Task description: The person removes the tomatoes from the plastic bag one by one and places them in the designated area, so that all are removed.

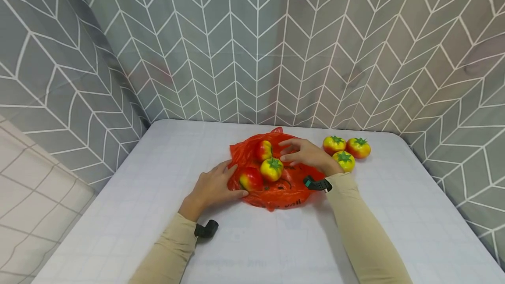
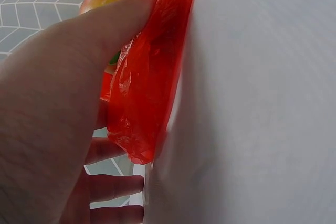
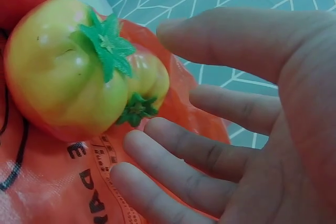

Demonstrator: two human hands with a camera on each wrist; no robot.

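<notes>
A red plastic bag [image 1: 292, 183] with dark print lies spread on the table. Three red-and-yellow tomatoes sit on it: a front-left tomato [image 1: 251, 179], a middle one with its green leafy top up [image 1: 272, 169] and a rear tomato [image 1: 264, 150]. At the bag's left edge my left hand [image 1: 213, 189] rests with thumb and fingers spread apart; its thumb [image 2: 118, 17] touches the red plastic. My right hand [image 1: 301, 154] hovers over the bag's right part, fingers loosely extended and nothing held. In the right wrist view, its fingertips are close to a yellow tomato [image 3: 63, 77].
Three more tomatoes [image 1: 345, 159] stand grouped on the white table [image 1: 260, 244], right of the bag and just beyond the right wrist. A grey curtain with white chevron lines [image 1: 252, 47] hangs behind the table and along its sides.
</notes>
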